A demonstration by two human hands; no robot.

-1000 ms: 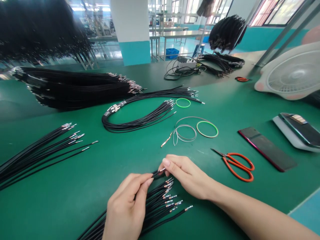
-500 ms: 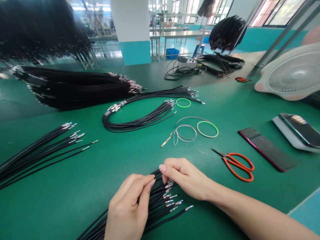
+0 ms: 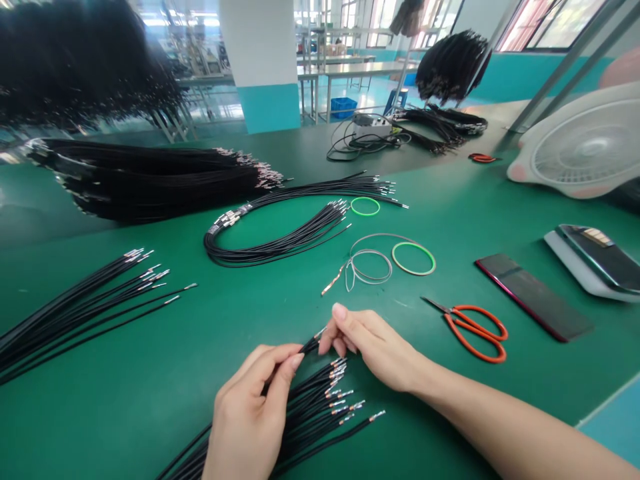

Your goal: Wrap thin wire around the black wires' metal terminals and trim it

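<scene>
A bundle of black wires with metal terminal tips point(image 3: 320, 407) lies on the green table point(image 3: 225, 347) in front of me. My left hand point(image 3: 250, 413) rests on the bundle and pinches one black wire between thumb and forefinger. My right hand point(image 3: 370, 347) pinches the tip end of that same wire point(image 3: 310, 343), just above the other terminals. A second spread of black wires point(image 3: 85, 307) lies at the left.
Orange-handled scissors point(image 3: 473, 327) lie right of my right hand. Rubber-band rings point(image 3: 390, 260) and a coiled wire loop point(image 3: 285, 230) sit beyond. A dark phone point(image 3: 533, 297), a white device point(image 3: 595, 263), a fan point(image 3: 580, 143) and big wire bundles point(image 3: 150, 177) surround.
My right hand has lifted slightly away from me, drawing one wire tip up out of the bundle. My left hand has shifted a little along the wires.
</scene>
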